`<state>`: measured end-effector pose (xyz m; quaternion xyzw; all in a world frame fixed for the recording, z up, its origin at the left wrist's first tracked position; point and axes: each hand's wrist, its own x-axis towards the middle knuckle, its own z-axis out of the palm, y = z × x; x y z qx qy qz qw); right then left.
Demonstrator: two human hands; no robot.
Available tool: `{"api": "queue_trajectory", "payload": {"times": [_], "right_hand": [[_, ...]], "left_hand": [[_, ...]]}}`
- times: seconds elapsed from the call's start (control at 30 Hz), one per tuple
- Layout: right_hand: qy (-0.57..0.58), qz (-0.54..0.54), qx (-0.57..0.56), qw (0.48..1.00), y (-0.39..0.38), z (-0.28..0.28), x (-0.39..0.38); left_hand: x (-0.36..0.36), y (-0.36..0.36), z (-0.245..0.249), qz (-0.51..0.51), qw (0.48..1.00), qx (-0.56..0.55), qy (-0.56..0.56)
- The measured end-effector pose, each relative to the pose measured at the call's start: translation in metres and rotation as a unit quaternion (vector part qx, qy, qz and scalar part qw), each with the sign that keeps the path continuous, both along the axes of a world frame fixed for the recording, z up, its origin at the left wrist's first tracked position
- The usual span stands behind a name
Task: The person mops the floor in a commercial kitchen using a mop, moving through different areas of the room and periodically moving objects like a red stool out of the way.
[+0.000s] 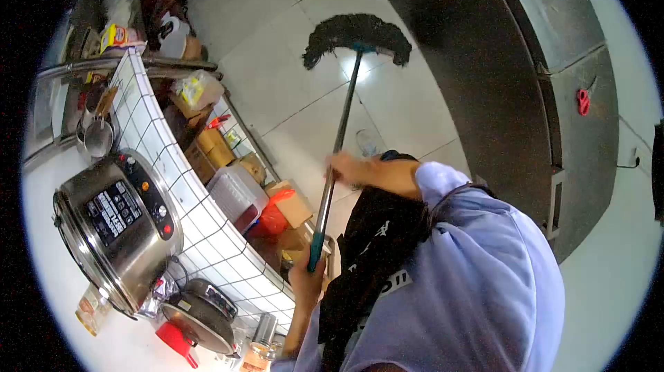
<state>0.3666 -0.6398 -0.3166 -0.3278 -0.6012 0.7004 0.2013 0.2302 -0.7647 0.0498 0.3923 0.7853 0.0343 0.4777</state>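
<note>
A mop with a dark, shaggy head rests on the tiled floor at the top middle, its strands fanned out in an arc. Its metal pole slants down toward my body and ends in a teal grip. My left hand is wrapped round the pole's teal end. Further up the pole, my right hand is closed on the metal part, slightly blurred. A black apron and light purple sleeves cover my body.
At left, a large steel cooker and a pan stand by a white wire grid. Boxes and a plastic bin fill a low shelf. A dark cabinet runs along the right, with red scissors on its top.
</note>
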Motion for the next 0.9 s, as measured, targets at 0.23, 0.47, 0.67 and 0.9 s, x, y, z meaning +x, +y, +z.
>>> {"api": "queue_trajectory", "payload": {"times": [0.23,0.47,0.67,0.9], "right_hand": [[-0.309,-0.406,-0.304,0.805,0.218,0.077,0.065],[-0.377,-0.374,-0.236,0.814,0.162,0.079,0.086],[-0.409,-0.273,-0.18,0.852,-0.018,0.086,0.06],[-0.553,0.176,0.191,0.792,-0.227,0.107,-0.017]], "left_hand": [[0.084,0.141,-0.069,-0.014,0.975,0.105,-0.197],[0.101,0.105,-0.032,-0.014,0.965,-0.024,-0.259],[0.047,-0.051,-0.031,-0.039,0.961,-0.087,-0.26],[-0.046,-0.197,0.048,-0.214,0.968,-0.056,-0.118]]}}
